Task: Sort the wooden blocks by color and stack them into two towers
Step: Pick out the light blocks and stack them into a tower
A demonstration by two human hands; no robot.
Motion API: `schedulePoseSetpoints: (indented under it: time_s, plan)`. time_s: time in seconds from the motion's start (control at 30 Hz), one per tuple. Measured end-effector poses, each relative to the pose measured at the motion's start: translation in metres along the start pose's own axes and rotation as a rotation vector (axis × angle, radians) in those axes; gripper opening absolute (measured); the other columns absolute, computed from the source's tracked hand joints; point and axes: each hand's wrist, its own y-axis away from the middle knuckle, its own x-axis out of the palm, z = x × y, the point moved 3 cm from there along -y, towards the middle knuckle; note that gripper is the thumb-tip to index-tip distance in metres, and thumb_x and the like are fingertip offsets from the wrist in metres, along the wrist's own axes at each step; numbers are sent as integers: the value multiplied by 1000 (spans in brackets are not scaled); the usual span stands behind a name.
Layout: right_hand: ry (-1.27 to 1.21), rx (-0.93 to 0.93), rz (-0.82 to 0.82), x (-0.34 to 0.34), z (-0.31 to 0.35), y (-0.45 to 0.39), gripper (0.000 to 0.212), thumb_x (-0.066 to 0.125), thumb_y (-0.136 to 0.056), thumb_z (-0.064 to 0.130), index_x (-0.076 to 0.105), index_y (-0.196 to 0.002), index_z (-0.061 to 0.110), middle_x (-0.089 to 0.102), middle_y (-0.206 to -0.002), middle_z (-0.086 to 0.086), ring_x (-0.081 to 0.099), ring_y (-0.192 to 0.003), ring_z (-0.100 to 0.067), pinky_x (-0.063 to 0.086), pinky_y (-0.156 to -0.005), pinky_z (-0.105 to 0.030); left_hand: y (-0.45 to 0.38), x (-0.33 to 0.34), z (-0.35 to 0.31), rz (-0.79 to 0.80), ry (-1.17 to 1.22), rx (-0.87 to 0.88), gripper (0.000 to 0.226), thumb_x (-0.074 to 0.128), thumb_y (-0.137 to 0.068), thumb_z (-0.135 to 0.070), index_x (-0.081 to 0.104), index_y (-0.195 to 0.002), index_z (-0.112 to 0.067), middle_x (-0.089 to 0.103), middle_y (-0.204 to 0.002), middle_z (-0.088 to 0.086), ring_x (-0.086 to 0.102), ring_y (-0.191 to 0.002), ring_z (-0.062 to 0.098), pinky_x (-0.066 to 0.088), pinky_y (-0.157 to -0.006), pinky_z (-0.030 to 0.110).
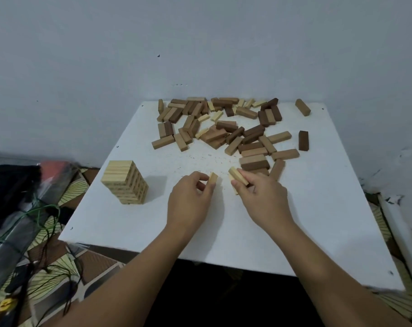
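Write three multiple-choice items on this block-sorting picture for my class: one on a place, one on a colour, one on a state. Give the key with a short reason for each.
1. Where does the finished tower stand on the white table?
A. At its near left
B. In the far right corner
C. In the middle of the loose pile

2. What colour are the tower's blocks?
A. Dark brown
B. Pale wood
C. Red

3. What are the two hands doing?
A. Both lie flat on the table
B. Each has a grip on a pale block
C. Both rest on the tower

Key: 1 A, the tower is left of the left hand, apart from the loose pile. 2 B, every visible layer is pale. 3 B, the left hand pinches one pale block and the right hand holds another.
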Motion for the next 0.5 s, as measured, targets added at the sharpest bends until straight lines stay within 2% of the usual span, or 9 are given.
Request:
schedulePoseSetpoints:
  time_s: [0.13, 0.2, 0.27, 0.37, 0.43, 0.5]
  plan:
    - [99, 10, 85, 13, 3, 26, 38, 53, -102, 52, 65, -136, 40, 67, -100, 9, 61, -94, -16, 48, -87, -38, 19, -5, 16, 80, 2, 39, 25, 63, -98, -53, 74, -98, -31, 69, -84, -13, 63, -81, 3, 54, -78, 32]
    - [165, 4, 102, 15, 3, 32, 35, 49, -102, 54, 70, -126, 39, 59, -90, 10, 57, -90, -16, 44, -83, -38, 24, -4, 20, 94, 11, 90, 26, 63, -98, -54, 76, -92, -32, 70, -80, -15, 63, -79, 2, 55, -78, 37]
    - [168, -5, 101, 15, 2, 32, 35, 47, -102, 56, 73, -119, 37, 51, -88, 12, 54, -91, -15, 41, -83, -38, 28, -2, 21, 66, 5, 143, 30, 61, -98, -58, 77, -93, -32, 69, -78, -16, 62, -78, 3, 54, -77, 40]
    - [70, 17, 95, 13, -6, 32, 40, 47, -104, 53, 65, -136, 38, 49, -93, 14, 53, -95, -12, 42, -96, -39, 35, -1, 23, -8, 9, 193, 33, 57, -100, -56, 75, -111, -31, 69, -82, -16, 61, -81, 5, 53, -80, 41]
    - [65, -6, 44, 12, -9, 35, 45, 46, -106, 46, 54, -149, 33, 51, -94, 12, 52, -93, -12, 43, -95, -39, 38, -2, 24, -27, 56, 182, 35, 58, -101, -52, 73, -123, -29, 68, -85, -15, 60, -84, 5, 52, -84, 37]
    - [55, -19, -8, 14, -10, 38, 50, 47, -107, 41, 42, -156, 32, 52, -99, 10, 52, -95, -13, 45, -91, -37, 39, -2, 23, -26, 52, 208, 33, 59, -102, -46, 73, -124, -26, 68, -83, -14, 58, -83, 6, 51, -83, 36]
